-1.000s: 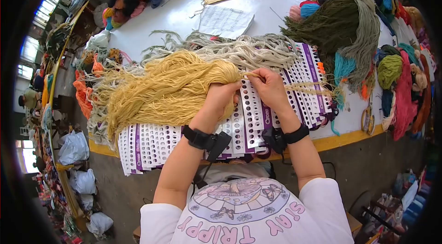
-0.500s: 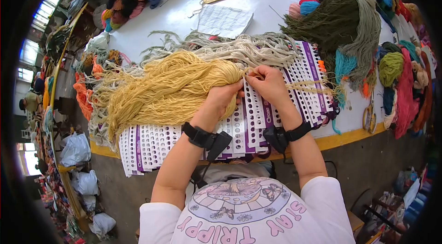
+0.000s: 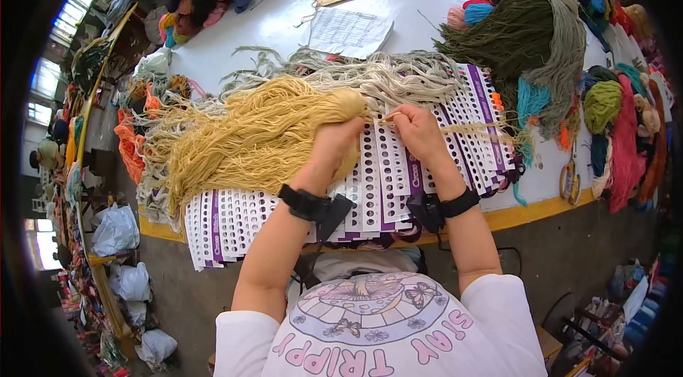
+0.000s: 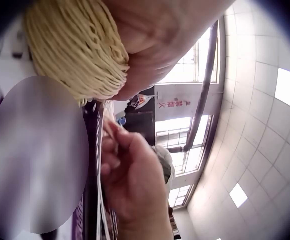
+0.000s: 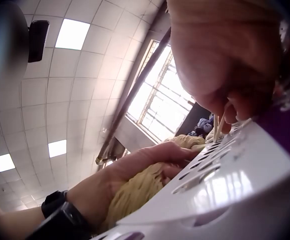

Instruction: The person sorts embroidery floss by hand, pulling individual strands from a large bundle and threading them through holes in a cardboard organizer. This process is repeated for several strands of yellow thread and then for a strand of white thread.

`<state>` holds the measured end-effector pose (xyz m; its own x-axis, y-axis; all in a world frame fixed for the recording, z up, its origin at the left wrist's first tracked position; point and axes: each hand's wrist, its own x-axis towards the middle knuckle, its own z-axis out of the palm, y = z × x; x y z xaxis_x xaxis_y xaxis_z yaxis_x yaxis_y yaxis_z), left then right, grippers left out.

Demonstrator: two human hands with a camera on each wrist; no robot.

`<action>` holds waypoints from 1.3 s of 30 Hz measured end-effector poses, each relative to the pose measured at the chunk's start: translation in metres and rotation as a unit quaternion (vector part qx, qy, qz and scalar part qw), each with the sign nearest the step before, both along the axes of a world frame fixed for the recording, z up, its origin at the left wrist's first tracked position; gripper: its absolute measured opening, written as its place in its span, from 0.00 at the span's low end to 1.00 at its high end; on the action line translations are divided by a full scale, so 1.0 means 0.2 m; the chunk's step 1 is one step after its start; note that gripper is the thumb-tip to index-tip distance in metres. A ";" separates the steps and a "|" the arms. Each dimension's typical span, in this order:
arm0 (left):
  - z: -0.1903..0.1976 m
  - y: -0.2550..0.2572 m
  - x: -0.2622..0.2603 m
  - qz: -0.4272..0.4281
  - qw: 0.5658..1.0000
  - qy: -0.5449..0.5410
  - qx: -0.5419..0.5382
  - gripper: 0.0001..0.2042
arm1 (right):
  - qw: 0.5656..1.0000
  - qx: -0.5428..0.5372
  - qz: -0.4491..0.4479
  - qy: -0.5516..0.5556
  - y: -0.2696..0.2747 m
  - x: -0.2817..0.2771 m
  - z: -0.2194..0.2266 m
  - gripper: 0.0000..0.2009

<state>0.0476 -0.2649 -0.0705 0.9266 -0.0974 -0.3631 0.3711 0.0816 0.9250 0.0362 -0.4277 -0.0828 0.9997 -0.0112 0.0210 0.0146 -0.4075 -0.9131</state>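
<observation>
A thick hank of yellow yarn (image 3: 249, 142) lies across a spread of white punched thread cards (image 3: 388, 178) with purple bands. My left hand (image 3: 337, 144) grips the right end of this hank; in the left wrist view the looped yarn (image 4: 77, 50) bulges out beside the palm. Just to the right, over the cards, my right hand (image 3: 418, 134) pinches a thin pale yarn strand (image 5: 219, 126) between thumb and fingers. A small gap separates the two hands. Pale yellow strands (image 3: 473, 132) run out on the right, beyond the right hand.
Grey and cream yarn (image 3: 398, 78) lies behind the hank. Dark green yarn (image 3: 505, 39) and scissors (image 3: 569, 181) are at the right, orange yarn (image 3: 128, 146) at the left. A printed sheet (image 3: 348, 30) lies further back. The table's yellow edge (image 3: 555, 210) faces the body.
My left hand has drawn slightly left and turned, away from the right hand, leaving a gap where both hands were close together. The right hand stays nearly in place with its strand.
</observation>
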 end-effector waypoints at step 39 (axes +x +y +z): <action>0.50 0.37 -0.18 -0.235 0.944 -0.073 -0.221 0.25 | 0.939 0.343 0.002 -0.033 0.48 -0.28 0.45 0.07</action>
